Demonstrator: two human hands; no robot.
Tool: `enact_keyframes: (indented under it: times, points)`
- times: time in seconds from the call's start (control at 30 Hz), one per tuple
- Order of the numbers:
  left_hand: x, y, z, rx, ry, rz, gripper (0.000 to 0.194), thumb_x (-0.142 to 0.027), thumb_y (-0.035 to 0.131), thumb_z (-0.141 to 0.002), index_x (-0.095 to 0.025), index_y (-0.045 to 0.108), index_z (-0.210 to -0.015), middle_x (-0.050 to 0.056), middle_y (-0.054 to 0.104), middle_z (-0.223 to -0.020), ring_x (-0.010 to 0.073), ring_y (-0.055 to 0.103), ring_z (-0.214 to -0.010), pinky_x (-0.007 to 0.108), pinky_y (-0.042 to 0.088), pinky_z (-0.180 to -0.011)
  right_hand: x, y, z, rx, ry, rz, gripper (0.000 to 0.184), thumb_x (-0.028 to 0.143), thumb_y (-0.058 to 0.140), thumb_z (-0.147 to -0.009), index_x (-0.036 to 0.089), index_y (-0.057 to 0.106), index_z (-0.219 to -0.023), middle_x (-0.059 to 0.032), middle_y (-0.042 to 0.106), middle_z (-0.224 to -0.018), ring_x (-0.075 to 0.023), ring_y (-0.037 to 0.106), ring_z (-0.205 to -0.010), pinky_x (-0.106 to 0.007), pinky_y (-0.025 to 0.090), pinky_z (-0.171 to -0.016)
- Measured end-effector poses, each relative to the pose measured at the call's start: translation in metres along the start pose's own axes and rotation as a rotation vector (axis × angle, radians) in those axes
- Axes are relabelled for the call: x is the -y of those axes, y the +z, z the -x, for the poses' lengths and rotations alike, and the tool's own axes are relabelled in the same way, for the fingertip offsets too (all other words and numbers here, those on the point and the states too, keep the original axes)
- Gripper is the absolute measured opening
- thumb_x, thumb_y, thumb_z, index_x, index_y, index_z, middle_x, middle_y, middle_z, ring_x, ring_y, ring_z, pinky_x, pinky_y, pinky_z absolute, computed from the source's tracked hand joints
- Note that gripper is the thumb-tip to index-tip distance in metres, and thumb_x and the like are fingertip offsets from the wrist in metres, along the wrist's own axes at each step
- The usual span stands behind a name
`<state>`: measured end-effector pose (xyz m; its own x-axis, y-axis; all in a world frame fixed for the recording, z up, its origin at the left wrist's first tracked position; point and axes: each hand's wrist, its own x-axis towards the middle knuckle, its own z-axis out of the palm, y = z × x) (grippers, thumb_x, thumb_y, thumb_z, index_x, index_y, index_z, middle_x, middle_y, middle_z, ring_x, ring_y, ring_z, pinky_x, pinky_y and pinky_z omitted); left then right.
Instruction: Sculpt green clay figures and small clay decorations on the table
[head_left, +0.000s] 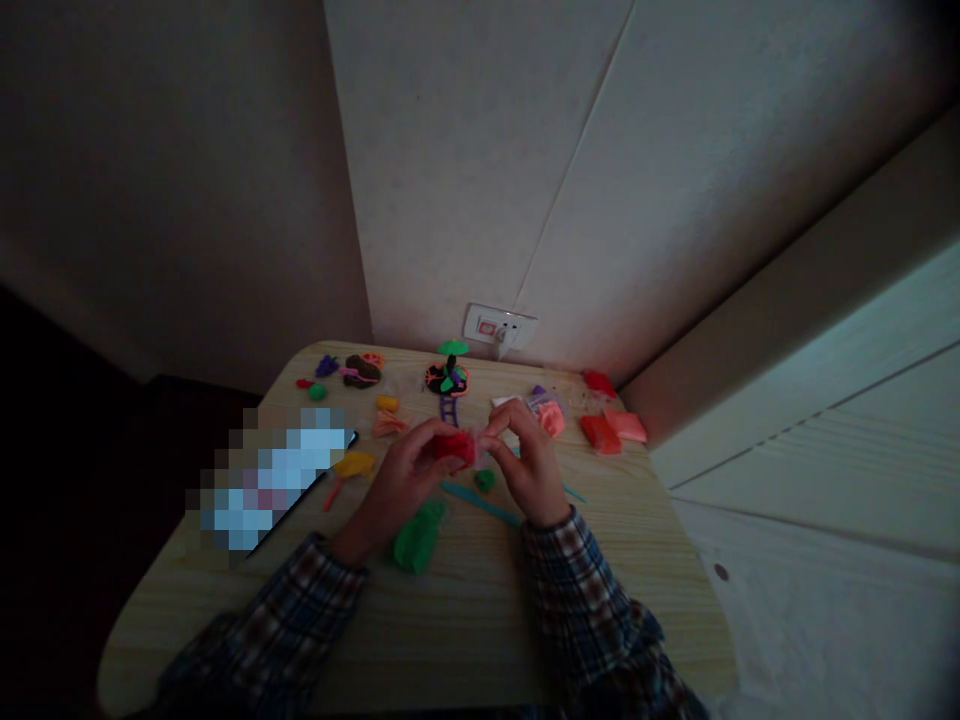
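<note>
My left hand [409,475] is closed around a small packet of red modelling clay [456,449], held above the middle of the table. On its right side, the packet's clear plastic edge is pinched between the fingertips of my right hand [529,465]. Below the hands lie a blue flat modelling tool [481,502], a small green clay lump [485,481] and a bag of green clay [420,537]. Just beyond them stands a clay model [448,378] with a green top, a dark base and a purple ladder [448,410].
A tablet or phone with a blurred screen [281,480] lies at the left. Clay packets in red and pink [601,434] rest at the right. A brown clay piece [361,371] sits at the back left. The wall behind carries a socket [500,327].
</note>
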<state>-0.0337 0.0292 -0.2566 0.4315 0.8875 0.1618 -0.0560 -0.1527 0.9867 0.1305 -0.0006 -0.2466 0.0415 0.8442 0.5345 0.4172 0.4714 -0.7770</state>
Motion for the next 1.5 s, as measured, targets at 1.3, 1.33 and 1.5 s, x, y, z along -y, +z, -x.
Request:
enact_keyframes:
  times: [1.3, 1.33, 1.5]
  points:
    - [-0.004, -0.007, -0.001, -0.063, -0.015, -0.064, 0.021, -0.016, 0.070, -0.068, -0.019, 0.061, -0.087, 0.000, 0.065, -0.088, 0.0160, 0.060, -0.082, 0.027, 0.049, -0.076, 0.017, 0.001, 0.004, 0.131, 0.068, -0.036, 0.028, 0.016, 0.044, -0.091, 0.024, 0.070, -0.096, -0.0009, 0.054, -0.073, -0.0152, 0.049, -0.068, -0.029, 0.038, -0.063]
    - [-0.004, -0.007, -0.001, -0.061, -0.012, -0.081, 0.019, -0.016, 0.070, -0.068, -0.019, 0.060, -0.085, -0.001, 0.064, -0.086, 0.0155, 0.060, -0.080, 0.026, 0.049, -0.075, 0.016, 0.001, 0.004, 0.152, 0.020, -0.001, 0.030, 0.014, 0.042, -0.091, 0.024, 0.070, -0.099, -0.0013, 0.054, -0.074, -0.0157, 0.051, -0.070, -0.029, 0.039, -0.064]
    - [-0.004, -0.005, 0.000, -0.018, -0.091, -0.031, 0.025, -0.020, 0.074, -0.066, -0.018, 0.056, -0.083, -0.002, 0.061, -0.080, 0.0138, 0.057, -0.075, 0.024, 0.046, -0.069, 0.007, 0.004, 0.008, 0.248, -0.079, 0.220, 0.038, 0.010, 0.041, -0.088, 0.022, 0.065, -0.115, -0.0040, 0.053, -0.080, -0.0188, 0.052, -0.075, -0.031, 0.041, -0.065]
